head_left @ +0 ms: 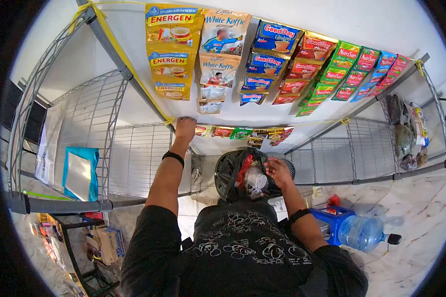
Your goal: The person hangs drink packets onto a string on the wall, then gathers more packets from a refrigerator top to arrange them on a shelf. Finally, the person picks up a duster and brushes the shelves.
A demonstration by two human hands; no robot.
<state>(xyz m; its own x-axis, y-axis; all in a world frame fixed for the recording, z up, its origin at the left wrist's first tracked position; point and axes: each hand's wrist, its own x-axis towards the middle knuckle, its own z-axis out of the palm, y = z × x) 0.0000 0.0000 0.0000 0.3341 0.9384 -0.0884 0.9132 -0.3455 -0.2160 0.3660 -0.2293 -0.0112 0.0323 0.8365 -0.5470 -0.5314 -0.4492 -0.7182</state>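
Filling the near view, a black printed T-shirt (248, 247) was seen below two outstretched arms. The left hand (186, 129) was placed beside a yellow knot (169, 121) at the grey rack rail (128, 74); its fingers were curled together, though whether the rail was gripped could not be told. The right hand (278, 171) was held at the right edge of a black plastic bag (226, 168), fingers bent, and anything pinched between them could not be made out. Crumpled clear plastic (256, 180) and a red wrapper (244, 170) were contained in the bag. If its edge were snagged by the wrist, these might be spilled. Above, Energen (171, 59), White Koffie (220, 64), Good Day (265, 64) and NutriSari (334, 69) strips were hung; were the knot tugged loose, sachets could be dropped. Farther, a row of small sachets (240, 133) was strung.
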